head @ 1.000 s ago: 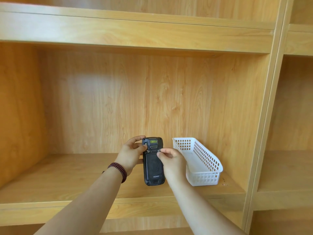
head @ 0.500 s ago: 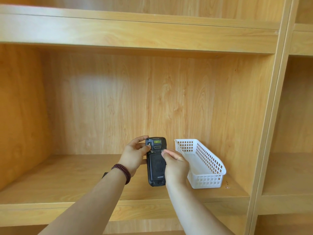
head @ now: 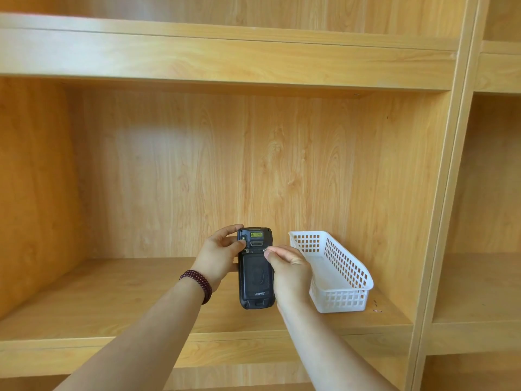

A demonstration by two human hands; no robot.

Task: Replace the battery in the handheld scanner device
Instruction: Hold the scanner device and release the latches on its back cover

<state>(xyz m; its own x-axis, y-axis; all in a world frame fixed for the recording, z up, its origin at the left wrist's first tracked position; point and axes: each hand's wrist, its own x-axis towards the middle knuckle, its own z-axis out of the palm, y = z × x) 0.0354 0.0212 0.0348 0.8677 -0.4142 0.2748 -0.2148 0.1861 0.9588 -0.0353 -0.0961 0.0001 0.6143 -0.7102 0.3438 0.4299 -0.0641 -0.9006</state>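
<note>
1. The handheld scanner (head: pixel 256 273) is held upright in the air above the wooden shelf (head: pixel 112 303), its dark back cover facing the camera, just to the left of the white basket (head: pixel 342 299).
2. The left hand (head: pixel 218 256) wraps the scanner's upper left edge: its fingers (head: pixel 229 230) curl over the top corner and the thumb presses on the back near the left of two small round latches.
3. The right hand (head: pixel 290 270) is against the scanner's right side, its fingers drawn nearly together, with the tips touching the back at the right latch; the hand hides the scanner's right edge below that.
4. The word "urovo" is printed in pale letters low on the scanner's back cover. A yellow label sits near the scanner's top, its text too small to read.
5. A dark red beaded bracelet (head: pixel 197 285) circles the left wrist, to the lower left of the scanner.
6. The white basket rests on the shelf, close to the right hand but not touching it.
</note>
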